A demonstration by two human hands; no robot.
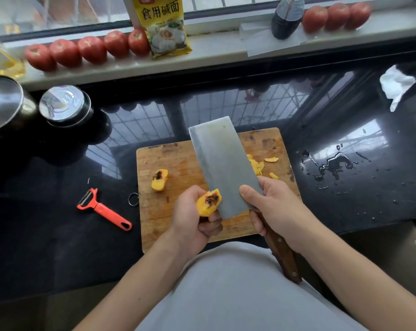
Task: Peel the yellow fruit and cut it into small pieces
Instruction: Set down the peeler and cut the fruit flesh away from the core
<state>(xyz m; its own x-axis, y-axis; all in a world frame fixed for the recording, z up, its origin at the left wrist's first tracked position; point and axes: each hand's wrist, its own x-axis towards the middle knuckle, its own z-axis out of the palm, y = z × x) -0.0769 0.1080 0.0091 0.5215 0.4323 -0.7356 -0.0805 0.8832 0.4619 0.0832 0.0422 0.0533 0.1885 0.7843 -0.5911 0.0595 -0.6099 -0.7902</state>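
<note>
Gripping a yellow fruit half (209, 202), the left hand (192, 218); the right hand (274, 206) clasping a cleaver (222, 166).

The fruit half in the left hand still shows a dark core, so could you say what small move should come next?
Probably ease the cleaver edge under the dark core of the held half and cut it out: the blade already rests beside it, and the left hand grips the half.

head cam | looks steeply down | close over cutting board (178, 163)
</note>
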